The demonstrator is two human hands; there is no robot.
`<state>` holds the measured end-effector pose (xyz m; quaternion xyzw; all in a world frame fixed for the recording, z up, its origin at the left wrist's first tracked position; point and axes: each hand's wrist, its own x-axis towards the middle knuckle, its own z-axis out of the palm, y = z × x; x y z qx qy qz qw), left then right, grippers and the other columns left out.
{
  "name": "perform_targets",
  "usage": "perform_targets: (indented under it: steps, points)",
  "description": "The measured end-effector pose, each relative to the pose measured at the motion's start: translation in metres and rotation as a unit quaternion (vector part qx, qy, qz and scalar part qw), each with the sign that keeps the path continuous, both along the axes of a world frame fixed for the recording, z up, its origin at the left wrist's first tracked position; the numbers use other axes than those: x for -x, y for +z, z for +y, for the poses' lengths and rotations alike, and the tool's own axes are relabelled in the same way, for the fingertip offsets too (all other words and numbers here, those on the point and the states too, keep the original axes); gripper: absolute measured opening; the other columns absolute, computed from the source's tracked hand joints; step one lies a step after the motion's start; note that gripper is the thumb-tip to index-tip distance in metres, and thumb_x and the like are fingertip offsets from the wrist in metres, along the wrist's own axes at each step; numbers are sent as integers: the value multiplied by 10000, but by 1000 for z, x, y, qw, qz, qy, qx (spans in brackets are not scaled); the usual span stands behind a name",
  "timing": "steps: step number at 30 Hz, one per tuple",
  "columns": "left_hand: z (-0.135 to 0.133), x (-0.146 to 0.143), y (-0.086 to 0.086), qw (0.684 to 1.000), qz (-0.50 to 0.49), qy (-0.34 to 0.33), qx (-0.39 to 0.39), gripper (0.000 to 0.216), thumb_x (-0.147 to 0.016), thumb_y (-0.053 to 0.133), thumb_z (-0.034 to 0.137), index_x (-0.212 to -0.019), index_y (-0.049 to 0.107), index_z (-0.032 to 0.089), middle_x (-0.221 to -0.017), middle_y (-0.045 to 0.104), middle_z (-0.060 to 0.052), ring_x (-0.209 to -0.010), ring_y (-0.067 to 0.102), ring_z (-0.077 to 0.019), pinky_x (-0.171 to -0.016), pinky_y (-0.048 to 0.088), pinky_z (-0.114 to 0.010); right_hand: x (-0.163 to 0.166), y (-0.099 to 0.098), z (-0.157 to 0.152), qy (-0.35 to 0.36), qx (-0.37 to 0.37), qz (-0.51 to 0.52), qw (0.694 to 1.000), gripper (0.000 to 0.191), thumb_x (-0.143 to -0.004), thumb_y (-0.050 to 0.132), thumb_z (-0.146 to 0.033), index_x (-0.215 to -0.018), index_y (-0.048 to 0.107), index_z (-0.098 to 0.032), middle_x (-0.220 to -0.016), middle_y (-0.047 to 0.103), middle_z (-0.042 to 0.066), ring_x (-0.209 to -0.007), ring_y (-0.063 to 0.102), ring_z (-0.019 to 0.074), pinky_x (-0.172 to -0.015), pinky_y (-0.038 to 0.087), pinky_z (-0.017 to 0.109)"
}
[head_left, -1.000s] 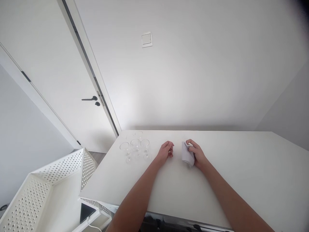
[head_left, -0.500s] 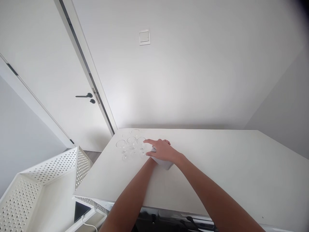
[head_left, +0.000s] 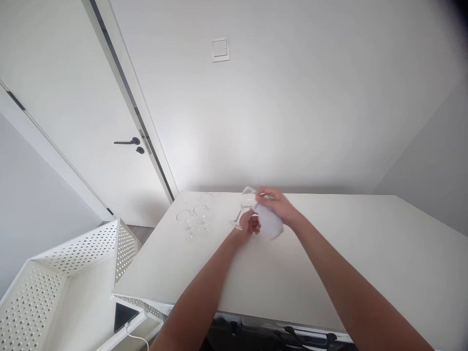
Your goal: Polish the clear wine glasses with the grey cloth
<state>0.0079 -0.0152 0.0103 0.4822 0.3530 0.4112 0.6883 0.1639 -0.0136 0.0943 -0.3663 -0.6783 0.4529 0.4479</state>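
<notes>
Over the white table [head_left: 329, 253], left hand [head_left: 250, 225] gripped a tilted stemmed glass [head_left: 246, 199] by its stem; right hand [head_left: 278, 206] clutched a pale cloth [head_left: 271, 226] touching it.

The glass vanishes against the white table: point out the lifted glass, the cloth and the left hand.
lifted glass [head_left: 243, 210], head view, on its stem below the bowl.
cloth [head_left: 271, 225], head view, on the fold hanging under the right hand [head_left: 280, 204].
left hand [head_left: 250, 224], head view, on the curled fingers.
</notes>
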Motion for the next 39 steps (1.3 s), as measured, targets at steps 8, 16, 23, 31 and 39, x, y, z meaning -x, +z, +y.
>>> perform_targets:
  steps: [8,16,23,31,39]
  points:
    - [2,8,-12,981,-85,-170,48,698,-841,560,774,-1178,611,164,-894,670,-79,-576,619,-153,-557,483,-293,-53,-59,-4,80,166,103,977,344,-772,809,-526,-897,674,-236,-742,646,19,-628,607,196,-584,450,312]
    - [8,9,-9,980,-171,105,-2,468,-934,536,526,-1244,621,186,-884,585,-8,-501,381,-53,-571,461,-258,-69,-107,20,-128,265,321,900,504,-845,634,-648,-1157,730,-264,-796,658,42,-618,607,187,-528,498,325]
    - [-1,7,-2,986,-3,130,-106,545,-893,639,506,-1353,608,216,-1057,708,-83,-614,596,-100,-623,456,-279,-80,-123,36,-173,155,408,883,324,-680,819,-245,-987,721,-217,-1055,711,49,-956,655,227,-804,556,346]
    - [-11,-5,-1,971,134,127,-152,596,-800,766,521,-1269,490,280,-1012,761,-51,-561,562,-88,-609,475,-264,-68,-110,30,-148,86,377,910,312,-794,810,-448,-995,681,-247,-1105,680,58,-1018,615,236,-860,522,374]
    - [-6,-4,-9,906,300,199,-221,435,-764,788,493,-1138,641,326,-906,768,12,-540,530,-104,-605,481,-281,-53,-106,17,-187,27,218,957,462,-801,758,-595,-757,463,-242,-714,444,-27,-670,411,145,-588,371,269]
